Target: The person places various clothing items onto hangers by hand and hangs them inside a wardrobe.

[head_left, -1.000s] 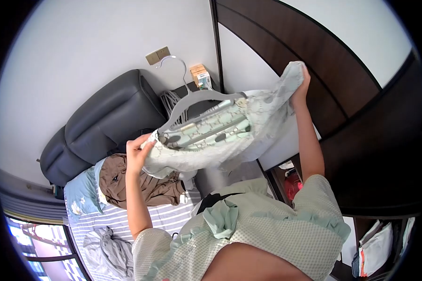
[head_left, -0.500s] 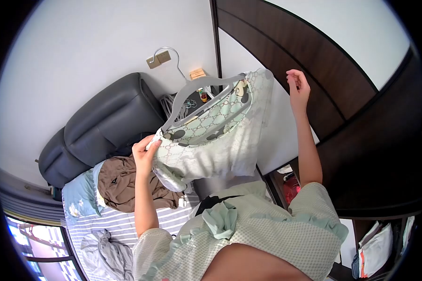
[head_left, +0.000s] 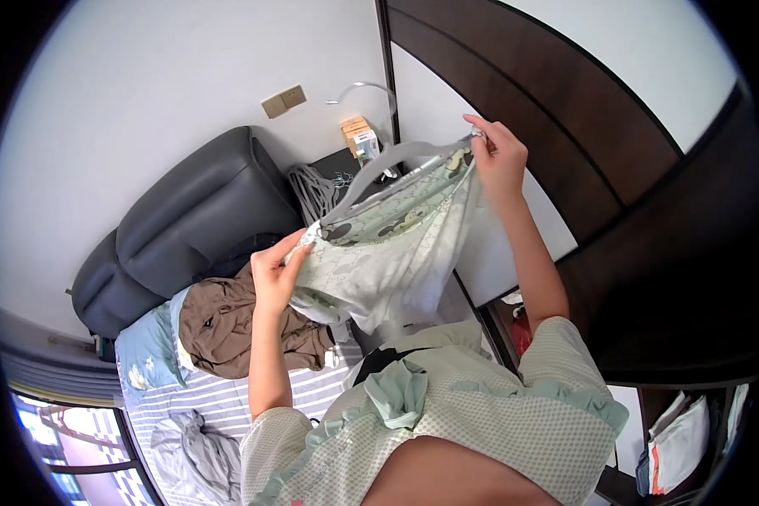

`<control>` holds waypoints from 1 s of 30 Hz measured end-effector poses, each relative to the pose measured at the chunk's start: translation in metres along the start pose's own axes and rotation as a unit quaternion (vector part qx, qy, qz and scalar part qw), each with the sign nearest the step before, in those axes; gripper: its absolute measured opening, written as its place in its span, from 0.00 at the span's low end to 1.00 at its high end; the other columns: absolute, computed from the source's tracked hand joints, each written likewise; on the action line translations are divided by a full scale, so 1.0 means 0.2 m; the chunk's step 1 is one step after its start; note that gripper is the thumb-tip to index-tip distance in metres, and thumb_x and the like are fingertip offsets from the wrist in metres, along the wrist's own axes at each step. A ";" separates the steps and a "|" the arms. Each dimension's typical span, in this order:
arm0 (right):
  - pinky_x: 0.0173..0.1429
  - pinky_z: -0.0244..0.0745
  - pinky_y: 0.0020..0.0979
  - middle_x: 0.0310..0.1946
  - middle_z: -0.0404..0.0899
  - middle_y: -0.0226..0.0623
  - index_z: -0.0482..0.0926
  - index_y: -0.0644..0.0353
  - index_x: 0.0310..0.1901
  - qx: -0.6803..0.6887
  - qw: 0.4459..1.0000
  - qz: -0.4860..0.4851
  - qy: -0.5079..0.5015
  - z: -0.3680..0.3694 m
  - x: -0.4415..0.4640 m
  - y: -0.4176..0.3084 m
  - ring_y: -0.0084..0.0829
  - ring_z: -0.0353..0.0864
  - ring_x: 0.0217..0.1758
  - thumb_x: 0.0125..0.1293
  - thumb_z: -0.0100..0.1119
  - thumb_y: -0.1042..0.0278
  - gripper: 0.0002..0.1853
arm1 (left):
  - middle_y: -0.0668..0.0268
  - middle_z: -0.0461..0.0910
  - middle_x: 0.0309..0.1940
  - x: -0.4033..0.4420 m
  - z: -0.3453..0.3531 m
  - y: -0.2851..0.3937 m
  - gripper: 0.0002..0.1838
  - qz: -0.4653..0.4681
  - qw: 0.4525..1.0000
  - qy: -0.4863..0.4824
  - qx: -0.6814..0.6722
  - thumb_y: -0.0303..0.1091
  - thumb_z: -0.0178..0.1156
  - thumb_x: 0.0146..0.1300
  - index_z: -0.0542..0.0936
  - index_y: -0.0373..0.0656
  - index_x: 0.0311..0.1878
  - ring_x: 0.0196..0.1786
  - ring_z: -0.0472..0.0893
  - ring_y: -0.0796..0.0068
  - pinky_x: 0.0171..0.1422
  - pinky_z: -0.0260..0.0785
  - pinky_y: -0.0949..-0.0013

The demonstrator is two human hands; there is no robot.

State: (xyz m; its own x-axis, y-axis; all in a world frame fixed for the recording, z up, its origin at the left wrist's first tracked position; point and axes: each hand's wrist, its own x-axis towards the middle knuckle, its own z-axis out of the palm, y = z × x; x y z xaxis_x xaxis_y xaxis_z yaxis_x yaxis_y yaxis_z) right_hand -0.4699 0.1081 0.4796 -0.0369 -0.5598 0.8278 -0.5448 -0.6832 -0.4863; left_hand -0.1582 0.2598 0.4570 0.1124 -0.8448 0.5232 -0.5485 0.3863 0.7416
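A pale green patterned T-shirt [head_left: 388, 270] hangs in front of me on a grey clothes hanger [head_left: 364, 179], whose metal hook points up toward the wall. My left hand [head_left: 277, 268] pinches the shirt's left shoulder near that end of the hanger. At the opposite shoulder, my right hand [head_left: 499, 158] is closed on the fabric by the hanger's other tip. The wide neckline sags between the two ends, and the inside of the back shows a cartoon print.
A bed [head_left: 219, 401] with striped sheet holds a brown garment [head_left: 219, 329], a grey garment [head_left: 196, 455] and a blue pillow [head_left: 150, 350]. Several grey hangers [head_left: 314, 192] lie on a bedside table before the dark headboard [head_left: 194, 211]. Wardrobe doors [head_left: 548, 110] rise at right.
My right hand has come in leftward and taken hold of the shirt's right shoulder. The hanger and shirt have shifted slightly right and tilted, with the left hand still gripping.
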 end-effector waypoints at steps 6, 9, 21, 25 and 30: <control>0.26 0.66 0.24 0.20 0.73 0.32 0.83 0.57 0.38 0.073 0.991 0.074 -0.084 -0.04 0.11 -0.05 0.25 0.70 0.19 0.50 0.57 0.77 0.13 | 0.56 0.80 0.21 0.02 -0.01 0.05 0.11 0.048 0.997 -0.015 0.050 0.25 0.63 0.50 0.82 0.36 0.39 0.20 0.77 0.79 0.27 0.66 0.78; 0.27 0.66 0.22 0.23 0.76 0.33 0.82 0.59 0.36 0.038 0.986 -0.137 -0.085 -0.05 0.19 -0.08 0.22 0.71 0.20 0.52 0.58 0.77 0.09 | 0.58 0.82 0.25 0.04 -0.01 0.06 0.10 0.029 0.999 -0.022 0.020 0.25 0.63 0.52 0.81 0.33 0.38 0.25 0.79 0.80 0.32 0.68 0.78; 0.30 0.61 0.18 0.22 0.72 0.21 0.76 0.63 0.28 0.086 0.918 0.117 -0.368 -0.44 0.23 0.07 0.12 0.67 0.26 0.55 0.59 0.74 0.03 | 0.62 0.82 0.31 0.45 -0.12 0.01 0.10 0.101 0.995 -0.009 -0.010 0.29 0.63 0.54 0.80 0.33 0.36 0.33 0.77 0.80 0.39 0.67 0.78; 0.37 0.65 0.18 0.27 0.77 0.23 0.78 0.64 0.32 0.220 0.900 0.174 -0.334 -0.59 0.17 0.01 0.13 0.71 0.30 0.60 0.56 0.68 0.08 | 0.68 0.74 0.24 0.61 -0.06 0.00 0.07 0.150 0.988 0.024 -0.027 0.29 0.61 0.56 0.80 0.36 0.35 0.27 0.67 0.79 0.32 0.58 0.76; 0.43 0.71 0.21 0.37 0.81 0.34 0.77 0.68 0.43 0.378 0.830 0.291 -0.288 -0.76 0.08 -0.08 0.20 0.79 0.37 0.60 0.55 0.67 0.14 | 0.70 0.70 0.22 0.70 0.02 0.12 0.07 0.187 0.981 0.004 -0.042 0.29 0.61 0.56 0.80 0.37 0.36 0.28 0.65 0.79 0.32 0.55 0.76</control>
State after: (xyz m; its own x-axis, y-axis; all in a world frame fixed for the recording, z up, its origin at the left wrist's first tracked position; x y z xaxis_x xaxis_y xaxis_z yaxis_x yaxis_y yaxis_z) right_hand -0.5896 0.1818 0.5441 0.4155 -0.8814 0.2249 0.1141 -0.1948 -0.9742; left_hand -0.1582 0.1500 0.5457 -0.0768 -0.6351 0.7686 -0.4825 0.6983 0.5288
